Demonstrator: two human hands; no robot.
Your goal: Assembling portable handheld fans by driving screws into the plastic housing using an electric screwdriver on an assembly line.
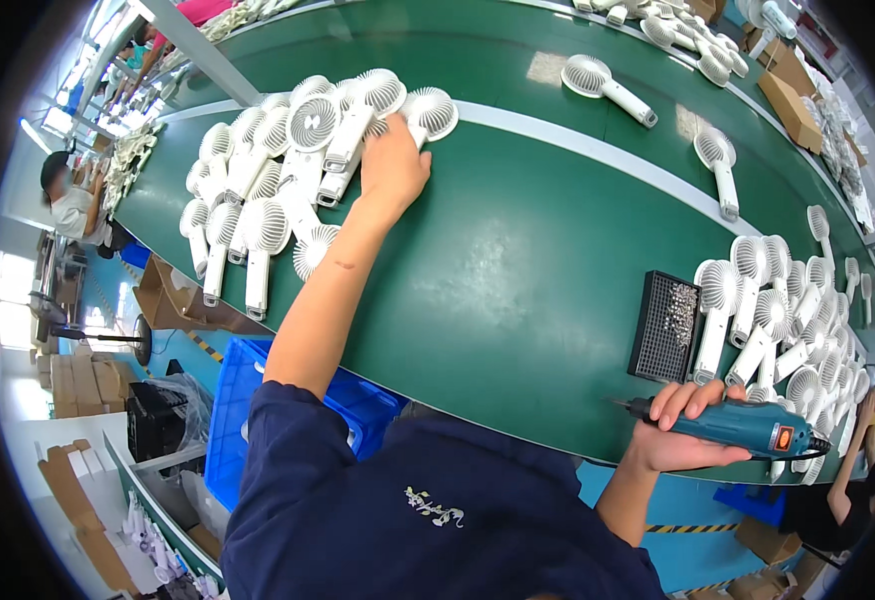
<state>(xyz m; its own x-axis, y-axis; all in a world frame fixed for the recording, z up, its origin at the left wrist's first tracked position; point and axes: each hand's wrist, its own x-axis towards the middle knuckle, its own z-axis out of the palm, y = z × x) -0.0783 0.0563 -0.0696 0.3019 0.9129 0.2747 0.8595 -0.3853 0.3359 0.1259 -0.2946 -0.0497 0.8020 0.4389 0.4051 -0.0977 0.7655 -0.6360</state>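
My left hand (394, 170) reaches to the far edge of a pile of white handheld fans (263, 225) on the left of the green table. Its fingers curl down over the handle of one fan (432, 112) on the pile's right side; the fingertips are partly hidden. In my right hand (676, 440) lies a teal electric screwdriver (738, 424), held at the table's front edge with its bit pointing left. Just beyond the screwdriver is a black grid tray (652, 335) with many small silvery screws in it.
A second heap of white fans (773, 310) lies right of the tray. Single fans (610, 90) rest on the green belt (518, 70) past a pale rail (578, 145). Blue crates (233, 420) stand below the table's front edge. Other people sit left and right.
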